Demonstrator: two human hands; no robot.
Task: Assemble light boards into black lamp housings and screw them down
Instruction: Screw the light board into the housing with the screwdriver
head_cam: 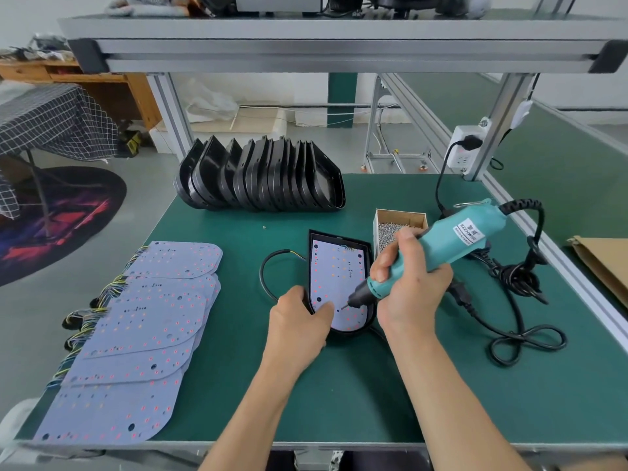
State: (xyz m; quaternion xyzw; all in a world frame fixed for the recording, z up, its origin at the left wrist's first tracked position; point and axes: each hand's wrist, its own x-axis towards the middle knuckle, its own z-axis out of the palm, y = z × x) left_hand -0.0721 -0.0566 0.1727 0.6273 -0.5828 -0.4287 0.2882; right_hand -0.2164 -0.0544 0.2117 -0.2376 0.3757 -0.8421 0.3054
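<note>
- Lamp housing (368,266), black, lies flat at centre of the green bench mat (339,385), with a light board (334,283) seated inside it, LED face up.
- Spare light boards (142,334): overlapping stack at 9 o'clock from the housing, wire tails at the stack's left edge.
- Empty housings (261,175): row standing on edge at 11 o'clock, near the mat's far edge.
- Electric screwdriver (441,246), teal body: tilted, bit tip on the board near its lower end; coiled cord (523,273) trails to 3 o'clock.
- Right hand (407,283): fingers wrapped fully round the screwdriver body.
- Left hand (302,321): at 7 o'clock on the housing, thumb lying on the board, fingers curled round the housing's edge.
- Screw box (399,229): open cardboard box, just beside the housing at 1 o'clock.
- Black cable (268,277): loops out at 9 o'clock.
</note>
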